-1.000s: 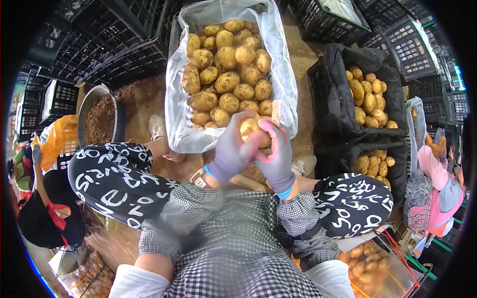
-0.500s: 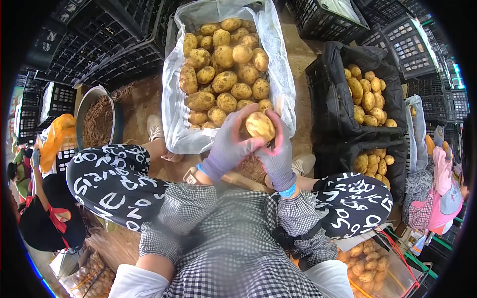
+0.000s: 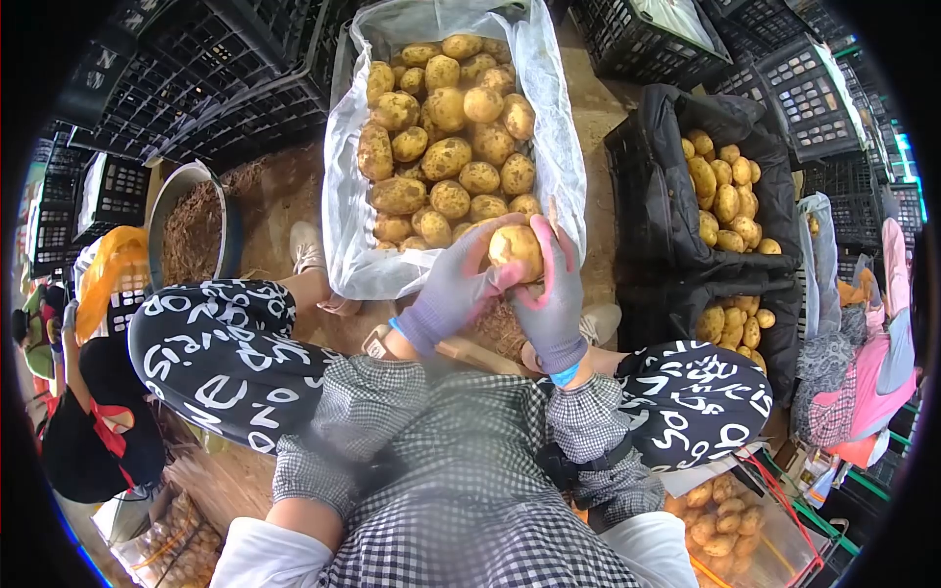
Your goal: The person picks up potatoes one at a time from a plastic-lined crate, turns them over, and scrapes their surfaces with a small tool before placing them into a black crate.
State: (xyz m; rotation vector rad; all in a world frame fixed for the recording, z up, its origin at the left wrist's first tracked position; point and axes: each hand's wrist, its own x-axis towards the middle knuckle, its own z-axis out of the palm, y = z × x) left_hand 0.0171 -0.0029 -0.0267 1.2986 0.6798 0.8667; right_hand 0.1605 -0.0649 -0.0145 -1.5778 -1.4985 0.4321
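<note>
Grey-gloved left hand (image 3: 453,284), right hand (image 3: 549,306): fingers (image 3: 562,259) part-curled, cupping yellow potato (image 3: 516,249) between them.

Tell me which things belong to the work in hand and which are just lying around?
In the work:
- left gloved hand
- right gloved hand
- potato between them
- probably the white-lined potato crate

Seemingly just around:
- tub of brown shreds
- orange bag
- stacked black crates
</note>
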